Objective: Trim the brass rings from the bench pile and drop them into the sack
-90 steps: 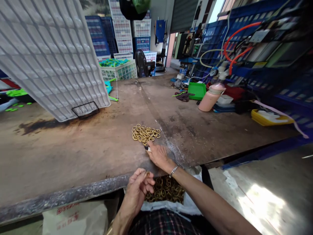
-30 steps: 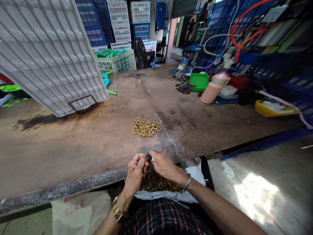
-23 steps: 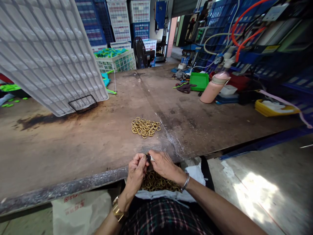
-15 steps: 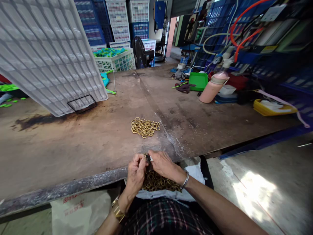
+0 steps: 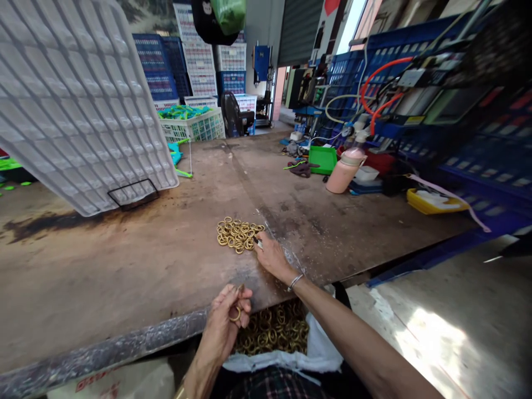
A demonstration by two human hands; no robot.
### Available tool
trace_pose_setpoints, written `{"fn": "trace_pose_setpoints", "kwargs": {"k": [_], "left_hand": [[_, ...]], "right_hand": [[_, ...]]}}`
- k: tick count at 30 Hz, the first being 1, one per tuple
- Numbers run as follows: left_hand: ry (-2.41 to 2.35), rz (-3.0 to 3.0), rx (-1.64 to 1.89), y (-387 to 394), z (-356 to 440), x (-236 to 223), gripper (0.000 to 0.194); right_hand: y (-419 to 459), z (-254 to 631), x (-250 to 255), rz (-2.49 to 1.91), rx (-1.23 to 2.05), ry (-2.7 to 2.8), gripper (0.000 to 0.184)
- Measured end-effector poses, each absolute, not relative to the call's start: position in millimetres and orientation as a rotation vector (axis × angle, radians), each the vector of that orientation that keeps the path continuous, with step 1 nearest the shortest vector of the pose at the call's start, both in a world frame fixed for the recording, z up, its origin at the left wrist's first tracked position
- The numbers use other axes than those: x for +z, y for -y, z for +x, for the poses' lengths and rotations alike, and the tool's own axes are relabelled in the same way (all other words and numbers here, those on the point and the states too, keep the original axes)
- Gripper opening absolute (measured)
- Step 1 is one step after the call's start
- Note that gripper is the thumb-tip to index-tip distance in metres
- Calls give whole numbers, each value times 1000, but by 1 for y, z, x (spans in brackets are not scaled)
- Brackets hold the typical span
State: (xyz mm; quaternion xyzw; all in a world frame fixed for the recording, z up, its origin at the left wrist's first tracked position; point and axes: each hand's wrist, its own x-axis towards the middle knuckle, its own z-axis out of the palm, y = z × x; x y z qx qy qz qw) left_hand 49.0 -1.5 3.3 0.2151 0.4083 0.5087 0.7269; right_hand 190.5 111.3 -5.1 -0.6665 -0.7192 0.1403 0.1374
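Note:
My left hand (image 5: 224,320) is curled in front of the table's edge, holding a brass-coloured ring (image 5: 235,314). Something small shows between its thumb and fingertip, too small to make out. My right hand (image 5: 273,257) reaches over the tabletop, fingers closed on a small black-and-white tool (image 5: 259,243). Its fingertips are at the right edge of a loose pile of brass-coloured rings (image 5: 236,234); whether they also grip a ring is hidden. Below the table's edge, an open white sack (image 5: 322,346) at my lap holds many more such rings (image 5: 274,328).
A grey ribbed plastic panel (image 5: 89,105) leans over the table's left side, beside a black wire frame (image 5: 133,193). Right of centre are a green tray (image 5: 322,159), a pink bottle (image 5: 344,173) and a yellow tray (image 5: 436,203). Stacked crates (image 5: 199,61) stand behind.
My hands were together at the table's edge; now they are apart. My right hand has gone forward to the ring pile with the tool, and my left has drawn back. The view has tilted up.

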Motion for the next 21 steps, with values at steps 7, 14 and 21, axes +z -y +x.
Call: {"fn": "trace_pose_setpoints", "kwargs": {"k": [7,14,21], "left_hand": [[-841,276,1143,1,41,7,26],[-764,292,1184,2,37,6,20],[-808,383,1206,-2,39,1,24]], "right_hand": [[-121,183,-6,-1856,430,2069,22],[-72,177,-2,-1402,846,1913,16],[-45,165,13,-1202,1199,1818,17]]}}
